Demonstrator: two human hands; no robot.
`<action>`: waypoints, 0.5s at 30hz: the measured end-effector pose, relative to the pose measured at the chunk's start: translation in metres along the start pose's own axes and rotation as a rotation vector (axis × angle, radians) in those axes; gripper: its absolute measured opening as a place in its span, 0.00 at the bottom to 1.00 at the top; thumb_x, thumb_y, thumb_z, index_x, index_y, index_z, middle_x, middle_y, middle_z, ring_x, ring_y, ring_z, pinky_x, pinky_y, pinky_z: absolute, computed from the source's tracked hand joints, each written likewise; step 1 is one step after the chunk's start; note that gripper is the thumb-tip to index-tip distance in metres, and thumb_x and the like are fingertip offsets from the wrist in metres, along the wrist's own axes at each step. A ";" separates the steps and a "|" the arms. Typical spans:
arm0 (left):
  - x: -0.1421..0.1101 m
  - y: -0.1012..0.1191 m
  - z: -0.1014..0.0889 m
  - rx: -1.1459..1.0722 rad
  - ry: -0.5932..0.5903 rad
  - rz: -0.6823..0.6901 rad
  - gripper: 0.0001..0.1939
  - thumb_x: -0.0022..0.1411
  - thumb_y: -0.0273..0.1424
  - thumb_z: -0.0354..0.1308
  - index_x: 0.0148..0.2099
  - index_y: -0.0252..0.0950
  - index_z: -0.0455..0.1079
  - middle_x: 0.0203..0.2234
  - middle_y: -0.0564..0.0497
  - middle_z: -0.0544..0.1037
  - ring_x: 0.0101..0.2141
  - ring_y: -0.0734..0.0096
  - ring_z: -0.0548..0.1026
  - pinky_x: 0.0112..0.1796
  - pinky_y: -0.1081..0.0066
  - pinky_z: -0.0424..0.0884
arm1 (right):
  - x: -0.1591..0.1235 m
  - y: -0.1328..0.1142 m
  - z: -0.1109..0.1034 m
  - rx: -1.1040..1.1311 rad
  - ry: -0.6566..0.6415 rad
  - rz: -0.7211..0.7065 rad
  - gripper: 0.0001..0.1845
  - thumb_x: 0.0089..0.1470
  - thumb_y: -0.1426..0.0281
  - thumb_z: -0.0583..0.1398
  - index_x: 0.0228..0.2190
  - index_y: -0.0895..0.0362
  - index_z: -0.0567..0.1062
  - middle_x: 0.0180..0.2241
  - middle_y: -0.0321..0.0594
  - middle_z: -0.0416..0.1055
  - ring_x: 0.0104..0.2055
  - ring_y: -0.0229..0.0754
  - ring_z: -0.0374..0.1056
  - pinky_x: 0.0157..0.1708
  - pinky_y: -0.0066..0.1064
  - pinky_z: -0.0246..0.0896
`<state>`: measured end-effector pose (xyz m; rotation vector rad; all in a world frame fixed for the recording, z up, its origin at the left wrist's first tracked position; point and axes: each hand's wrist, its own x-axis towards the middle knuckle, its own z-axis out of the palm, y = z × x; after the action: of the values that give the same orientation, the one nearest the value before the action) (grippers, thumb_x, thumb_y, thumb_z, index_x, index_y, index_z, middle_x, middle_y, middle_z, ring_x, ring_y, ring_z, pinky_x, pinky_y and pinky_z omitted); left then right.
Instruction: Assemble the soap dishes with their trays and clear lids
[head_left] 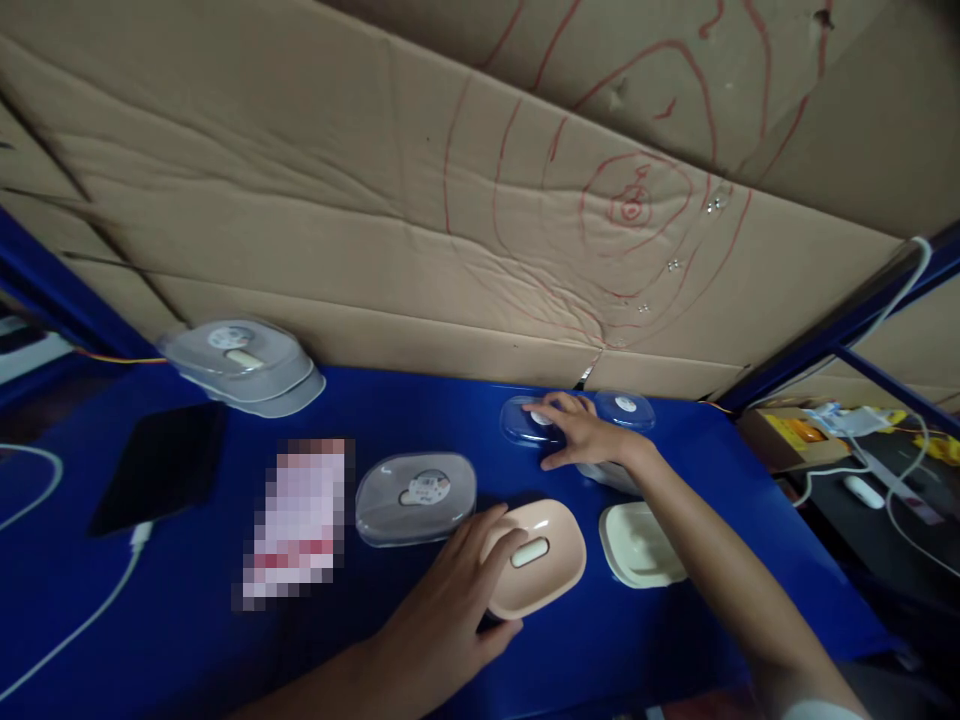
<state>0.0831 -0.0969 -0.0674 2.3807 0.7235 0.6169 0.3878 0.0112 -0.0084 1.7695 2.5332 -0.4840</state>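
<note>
My left hand (469, 590) grips the left side of a peach-coloured soap dish (551, 585), its fingers on the rim and the thumb low at the front. A pale oval piece lies in the middle of that dish. My right hand (581, 430) reaches to the back, fingers spread over a clear plastic lid (517, 422) with a round sticker; whether they touch it, I cannot tell. Behind that hand sits a second clear lid (637, 408). A cream dish (634, 550) lies partly behind my right forearm. Left of the peach dish is a grey dish with a clear lid (390, 510).
Stacked grey lidded dishes (262, 390) stand at the back left. A black tablet (161, 465) with a white cable and a blurred-out pink sheet (300, 505) lie on the blue table (202, 630). Cardboard (337, 220) walls the back; an open box (780, 435) is at right.
</note>
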 end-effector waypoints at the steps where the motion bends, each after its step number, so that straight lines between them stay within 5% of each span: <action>1: -0.001 -0.002 0.002 -0.003 0.015 0.000 0.45 0.52 0.20 0.68 0.70 0.46 0.59 0.68 0.39 0.66 0.68 0.42 0.64 0.62 0.40 0.70 | -0.001 -0.003 0.002 0.020 0.000 -0.025 0.55 0.50 0.55 0.75 0.71 0.45 0.57 0.69 0.53 0.56 0.73 0.63 0.50 0.69 0.65 0.41; 4: -0.003 -0.006 0.007 -0.003 0.041 0.008 0.47 0.53 0.20 0.66 0.72 0.47 0.55 0.69 0.39 0.65 0.68 0.42 0.65 0.62 0.41 0.71 | -0.002 -0.007 0.007 0.037 0.067 -0.013 0.46 0.55 0.56 0.72 0.69 0.49 0.61 0.72 0.58 0.50 0.74 0.66 0.49 0.67 0.65 0.46; 9: -0.003 -0.011 0.010 0.012 0.083 -0.021 0.49 0.54 0.21 0.66 0.73 0.47 0.51 0.70 0.37 0.62 0.68 0.40 0.66 0.61 0.42 0.72 | -0.010 -0.015 0.005 0.031 0.118 -0.034 0.42 0.53 0.52 0.73 0.63 0.51 0.66 0.62 0.53 0.67 0.65 0.62 0.63 0.64 0.61 0.52; 15: 0.005 -0.016 0.001 -0.078 0.089 -0.112 0.51 0.59 0.24 0.66 0.75 0.48 0.42 0.71 0.35 0.59 0.69 0.41 0.64 0.63 0.42 0.70 | -0.068 -0.037 -0.007 0.130 0.289 -0.100 0.41 0.58 0.56 0.70 0.65 0.50 0.60 0.64 0.53 0.62 0.67 0.57 0.62 0.65 0.53 0.60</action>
<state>0.0815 -0.0829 -0.0771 2.2361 0.8499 0.6941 0.3796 -0.0603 0.0195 1.8876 2.8558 -0.4335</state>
